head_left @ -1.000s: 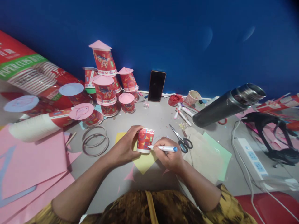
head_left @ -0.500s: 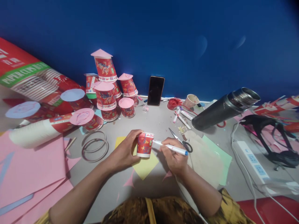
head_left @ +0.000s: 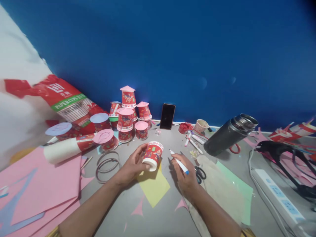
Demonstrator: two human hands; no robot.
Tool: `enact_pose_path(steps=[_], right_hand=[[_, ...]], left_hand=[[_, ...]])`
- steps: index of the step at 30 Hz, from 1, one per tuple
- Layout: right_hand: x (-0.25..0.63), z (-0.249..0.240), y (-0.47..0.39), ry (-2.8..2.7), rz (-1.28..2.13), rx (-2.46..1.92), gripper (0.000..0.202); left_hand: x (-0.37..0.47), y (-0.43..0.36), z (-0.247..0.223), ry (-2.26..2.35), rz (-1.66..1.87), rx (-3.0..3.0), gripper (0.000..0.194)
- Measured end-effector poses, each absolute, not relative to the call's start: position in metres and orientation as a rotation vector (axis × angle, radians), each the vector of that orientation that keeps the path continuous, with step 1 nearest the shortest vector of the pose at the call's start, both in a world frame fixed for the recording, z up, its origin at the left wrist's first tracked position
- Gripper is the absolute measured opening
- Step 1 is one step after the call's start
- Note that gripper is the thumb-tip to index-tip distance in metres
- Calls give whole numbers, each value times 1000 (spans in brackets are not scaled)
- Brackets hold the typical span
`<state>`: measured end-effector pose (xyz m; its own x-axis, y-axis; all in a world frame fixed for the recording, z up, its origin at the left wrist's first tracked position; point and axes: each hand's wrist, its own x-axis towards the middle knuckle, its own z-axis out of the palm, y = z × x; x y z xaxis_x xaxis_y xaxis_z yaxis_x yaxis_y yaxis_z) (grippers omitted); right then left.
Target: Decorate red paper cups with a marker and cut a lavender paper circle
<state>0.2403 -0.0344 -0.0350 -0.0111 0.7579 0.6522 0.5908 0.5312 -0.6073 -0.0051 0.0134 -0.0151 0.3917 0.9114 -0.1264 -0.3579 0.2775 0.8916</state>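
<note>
My left hand [head_left: 134, 166] is closed round the side of a red patterned paper cup [head_left: 153, 154], which tilts so that part of its white base faces me. In my right hand [head_left: 185, 172] is a white marker [head_left: 180, 164] with a blue end, its tip pointing up and left, apart from the cup. Below the cup lies a yellow paper sheet [head_left: 154, 187]. Black-handled scissors [head_left: 200, 173] rest just right of my right hand, their blades partly hidden behind it.
Stacked red cups with pink paper tops [head_left: 125, 119] stand at back left, near a bag of paper cups [head_left: 71, 102]. A phone [head_left: 167, 116] leans on the blue wall. Right are a tilted dark flask [head_left: 229, 135] and a power strip [head_left: 278, 194]. Pink sheets [head_left: 49, 187] lie left.
The cup has turned and tipped in my left hand. My right hand has drawn the marker away from the cup, its tip now angled upward. The camera view has shifted.
</note>
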Motion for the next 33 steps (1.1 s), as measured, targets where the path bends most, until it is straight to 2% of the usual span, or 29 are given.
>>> enact_pose_path(steps=[7, 16, 23, 33], right_hand=[[243, -37, -29, -1763, 65, -1126, 19], [245, -34, -26, -1816, 62, -1107, 17], [244, -37, -29, -1878, 247, -1140, 22], [239, -28, -37, -1924, 92, -964, 17]], left_hand=[[-14, 22, -28, 334, 788, 621, 52], [-17, 25, -26, 308, 772, 624, 64], [-15, 22, -21, 408, 712, 630, 75], [-13, 26, -28, 383, 664, 698, 76]])
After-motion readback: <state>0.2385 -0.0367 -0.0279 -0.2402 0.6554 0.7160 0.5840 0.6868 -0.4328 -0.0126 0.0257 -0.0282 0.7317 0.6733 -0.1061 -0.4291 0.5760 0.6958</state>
